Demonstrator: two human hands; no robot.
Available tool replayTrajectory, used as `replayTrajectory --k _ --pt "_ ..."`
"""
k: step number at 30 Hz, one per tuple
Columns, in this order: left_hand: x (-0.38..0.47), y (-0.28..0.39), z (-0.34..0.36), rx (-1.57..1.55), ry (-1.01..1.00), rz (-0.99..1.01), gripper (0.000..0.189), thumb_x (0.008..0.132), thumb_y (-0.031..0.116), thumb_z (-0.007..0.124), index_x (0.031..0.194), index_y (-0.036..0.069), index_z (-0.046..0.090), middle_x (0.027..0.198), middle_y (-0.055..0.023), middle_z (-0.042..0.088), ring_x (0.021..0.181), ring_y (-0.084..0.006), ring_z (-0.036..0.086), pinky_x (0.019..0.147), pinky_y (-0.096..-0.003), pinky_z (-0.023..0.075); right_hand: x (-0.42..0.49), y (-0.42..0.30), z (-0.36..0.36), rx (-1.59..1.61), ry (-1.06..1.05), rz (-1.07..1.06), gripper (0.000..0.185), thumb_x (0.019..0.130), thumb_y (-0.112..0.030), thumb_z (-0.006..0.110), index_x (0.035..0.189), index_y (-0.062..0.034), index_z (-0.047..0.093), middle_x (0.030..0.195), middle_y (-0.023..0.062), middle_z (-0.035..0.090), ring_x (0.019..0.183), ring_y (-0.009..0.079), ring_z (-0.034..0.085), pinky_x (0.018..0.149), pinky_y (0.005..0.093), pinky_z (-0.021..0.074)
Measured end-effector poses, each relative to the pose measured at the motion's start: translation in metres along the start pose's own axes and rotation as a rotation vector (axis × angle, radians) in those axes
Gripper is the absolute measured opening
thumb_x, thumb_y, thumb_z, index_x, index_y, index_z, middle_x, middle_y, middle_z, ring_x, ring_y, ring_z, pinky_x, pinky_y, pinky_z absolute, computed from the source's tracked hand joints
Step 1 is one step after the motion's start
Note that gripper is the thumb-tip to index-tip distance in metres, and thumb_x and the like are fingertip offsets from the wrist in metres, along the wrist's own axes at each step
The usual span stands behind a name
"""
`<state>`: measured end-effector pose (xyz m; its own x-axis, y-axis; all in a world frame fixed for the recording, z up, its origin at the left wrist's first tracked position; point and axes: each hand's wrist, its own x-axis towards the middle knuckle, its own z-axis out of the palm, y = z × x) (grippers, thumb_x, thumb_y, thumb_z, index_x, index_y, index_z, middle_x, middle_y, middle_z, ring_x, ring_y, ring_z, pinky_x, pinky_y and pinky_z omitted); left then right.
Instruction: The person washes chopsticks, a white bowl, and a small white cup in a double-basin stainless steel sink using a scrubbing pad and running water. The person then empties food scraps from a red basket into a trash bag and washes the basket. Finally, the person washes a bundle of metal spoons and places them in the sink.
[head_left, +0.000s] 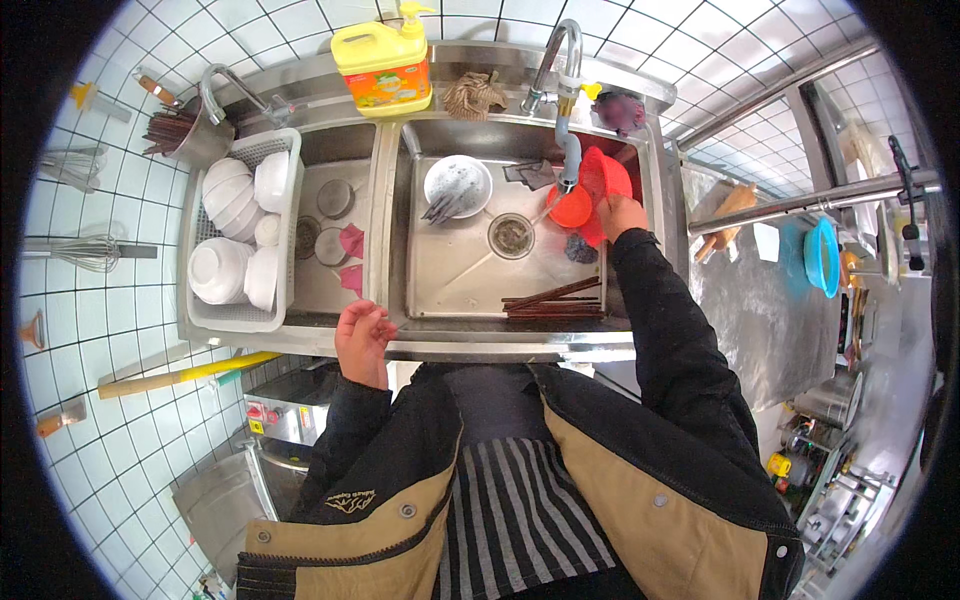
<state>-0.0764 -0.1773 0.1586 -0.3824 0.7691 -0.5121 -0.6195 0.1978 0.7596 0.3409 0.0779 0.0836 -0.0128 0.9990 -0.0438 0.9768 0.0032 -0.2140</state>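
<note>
My right hand (624, 216) grips the rim of a red plastic basket (604, 174), which stands tilted at the right wall of the large steel sink basin (457, 277). Just left of it, a smaller orange-red bowl (568, 208) sits beneath the faucet (568, 154), and a stream of water runs toward the drain (511, 235). Over the sink's front edge hovers my left hand (366, 341), fingers loosely curled and nothing in them. A white bowl (459, 180) with suds holds several dark utensils (444, 208). Brown chopsticks (553, 301) lie in the basin's front right corner.
In the left basin (337, 150) is a white crate (294, 225) of white bowls. Behind the sink stand a yellow detergent jug (384, 71) and a crumpled brown cloth (472, 96). A scouring pad (580, 249) lies near the basket. A steel worktable (757, 330) is to the right.
</note>
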Motion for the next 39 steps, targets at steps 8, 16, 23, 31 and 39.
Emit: replayTrajectory --k 8,16,23,31,39 --pt "0.012 -0.003 0.031 0.04 -0.108 -0.043 0.017 0.087 0.007 0.062 0.103 0.01 0.057 0.092 -0.0059 0.064 0.076 -0.0175 0.062 0.069 -0.0318 0.052 0.007 0.02 -0.002 -0.024 -0.044 0.107 0.038 0.087 -0.039 0.059 0.086 -0.0023 0.069 0.086 0.0244 0.068 0.085 0.0426 0.066 0.078 0.0513 0.0523" --pt "0.117 -0.017 0.098 0.371 -0.239 0.005 0.03 0.087 0.015 0.066 0.116 0.009 0.058 0.099 -0.0033 0.063 0.087 -0.0142 0.06 0.073 -0.0297 0.0465 -0.002 -0.027 -0.085 -0.355 -0.16 -0.172 0.033 0.091 -0.038 0.06 0.092 -0.0067 0.071 0.083 0.0158 0.07 0.081 0.034 0.07 0.07 0.0454 0.0556" --pt "0.28 -0.094 0.137 1.429 -0.095 0.229 0.073 0.078 0.036 0.067 0.131 -0.009 0.044 0.135 -0.0326 0.048 0.125 -0.0454 0.049 0.107 -0.046 0.0394 -0.048 -0.077 -0.042 -0.299 -0.361 -1.086 0.015 0.086 -0.018 0.055 0.087 -0.0085 0.067 0.076 0.0158 0.069 0.069 0.0334 0.07 0.056 0.0484 0.0548" --pt "0.381 -0.145 0.084 1.65 -0.239 0.187 0.041 0.085 0.018 0.058 0.112 -0.013 0.052 0.111 -0.0367 0.061 0.106 -0.0436 0.063 0.09 -0.0458 0.0512 -0.133 -0.09 0.017 0.375 -0.564 -0.279 0.034 0.088 -0.039 0.059 0.087 -0.0064 0.067 0.083 0.0202 0.068 0.082 0.0411 0.066 0.076 0.0527 0.0511" --pt "0.285 -0.18 0.086 0.831 -0.074 -0.416 0.035 0.087 0.004 0.047 0.117 -0.014 0.047 0.092 -0.0288 0.064 0.067 -0.0415 0.068 0.051 -0.0503 0.0552 -0.099 -0.058 0.081 0.697 -0.859 0.248 0.041 0.091 -0.041 0.06 0.096 -0.0012 0.066 0.082 0.015 0.069 0.074 0.0269 0.068 0.064 0.0421 0.0562"
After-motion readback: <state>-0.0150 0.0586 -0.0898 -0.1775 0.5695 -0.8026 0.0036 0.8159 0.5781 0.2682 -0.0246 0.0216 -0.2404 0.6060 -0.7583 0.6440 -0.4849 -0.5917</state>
